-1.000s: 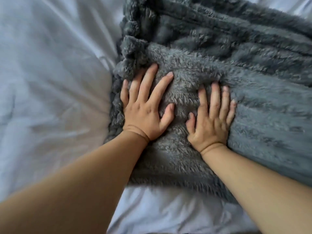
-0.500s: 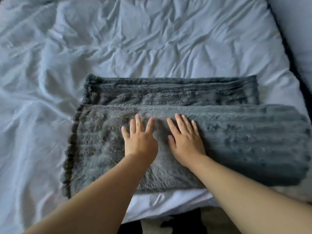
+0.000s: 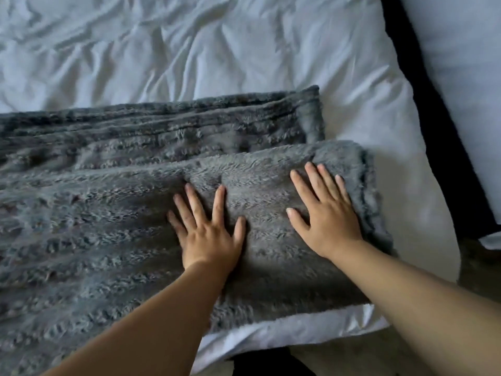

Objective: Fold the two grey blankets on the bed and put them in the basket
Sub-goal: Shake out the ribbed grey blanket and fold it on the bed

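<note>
The bed (image 3: pixel 271 335) is covered with a white sheet (image 3: pixel 189 50) that has many wrinkles, mostly on the far side. On the right, a dark gap (image 3: pixel 423 104) runs from far to near along the edge of the bed, and on the other side of it there is another white surface (image 3: pixel 466 63). Near the bottom a piece of pale floor (image 3: pixel 339 356) shows under the edge of the bed, with a dark shape (image 3: pixel 260 362) beside it that I cannot identify.

The grey blanket (image 3: pixel 108 226) lies on the near part of the bed. It is folded into a long band, and its long axis goes from left to right. Its left part goes out of the picture, and its right end stops just before the right edge of the bed. Its near edge lies almost parallel to the near edge of the bed. Behind the top layer a darker grey strip (image 3: pixel 189 126) sticks out on the far side, also running left to right. I cannot tell if this strip is the same blanket or a second one.

The left hand (image 3: pixel 208 237) lies flat on the blanket, fingers straight and spread apart, pointing to the far side. The right hand (image 3: pixel 325 215) lies flat just beside the right end of the blanket, its fingers also straight. Neither hand grips anything; both palms press on the fluffy top.
</note>
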The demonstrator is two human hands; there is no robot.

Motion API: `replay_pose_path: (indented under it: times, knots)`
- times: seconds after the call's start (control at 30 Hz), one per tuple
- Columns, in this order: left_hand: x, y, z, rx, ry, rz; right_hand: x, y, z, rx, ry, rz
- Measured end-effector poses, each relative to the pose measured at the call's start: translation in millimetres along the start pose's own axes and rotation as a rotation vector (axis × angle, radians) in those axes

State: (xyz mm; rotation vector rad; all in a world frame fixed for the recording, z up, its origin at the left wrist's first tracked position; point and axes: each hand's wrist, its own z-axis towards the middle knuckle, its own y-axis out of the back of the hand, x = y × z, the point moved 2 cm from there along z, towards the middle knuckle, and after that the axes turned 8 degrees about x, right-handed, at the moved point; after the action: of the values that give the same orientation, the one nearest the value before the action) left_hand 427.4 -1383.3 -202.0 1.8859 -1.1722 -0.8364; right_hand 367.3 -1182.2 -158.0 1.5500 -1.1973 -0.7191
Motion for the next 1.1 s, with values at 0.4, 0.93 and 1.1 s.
replay_pose_path:
  times: [0.4,0.93,1.1]
  knots:
    - [-14.3,-46.4,43.6,-0.119,0.040,0.014,-10.0,-76.0,57.5,-0.196,0.074,0.019]
    - [-63.0,106.6,40.7,-0.037,-0.311,-0.103,-42.8,94.6,192.4,0.314,-0.345,0.154]
    - [-68.6,85.8,75.6,0.295,-0.422,0.033,-75.2,101.5,200.4,0.251,-0.444,0.180]
